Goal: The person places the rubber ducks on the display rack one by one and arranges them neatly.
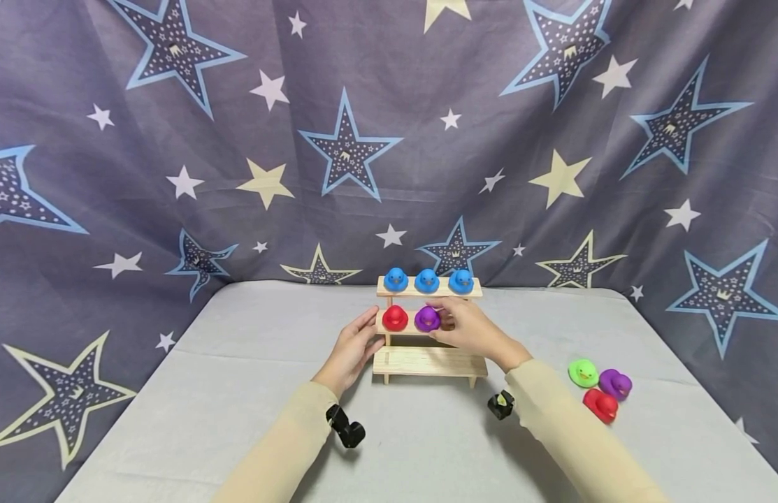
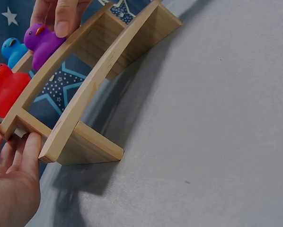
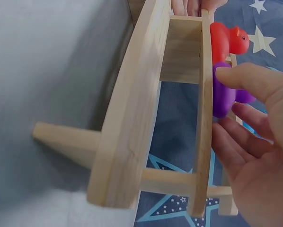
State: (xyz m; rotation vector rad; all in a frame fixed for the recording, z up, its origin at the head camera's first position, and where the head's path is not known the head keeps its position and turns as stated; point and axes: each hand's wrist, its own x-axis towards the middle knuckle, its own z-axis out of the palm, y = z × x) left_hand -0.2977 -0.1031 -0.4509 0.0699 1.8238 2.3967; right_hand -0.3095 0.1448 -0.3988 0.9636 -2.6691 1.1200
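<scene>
A three-tier wooden display stand (image 1: 429,361) stands on the table. My left hand (image 1: 351,351) grips the left end of its middle tier, thumb near the top and fingers below, as the left wrist view shows. On that tier sits a red rubber duck (image 1: 395,318), close by the left hand. Beside it is a purple rubber duck (image 1: 428,319), pinched by my right hand (image 1: 469,328) between thumb and fingers; in the right wrist view the purple duck (image 3: 222,97) is right at the board. Three blue ducks (image 1: 428,281) line the top tier.
At the right of the table lie a green duck (image 1: 583,374), a second purple duck (image 1: 616,384) and another red duck (image 1: 600,405), grouped together. The grey table (image 1: 269,391) ends at a star-patterned curtain (image 1: 363,230) behind the stand.
</scene>
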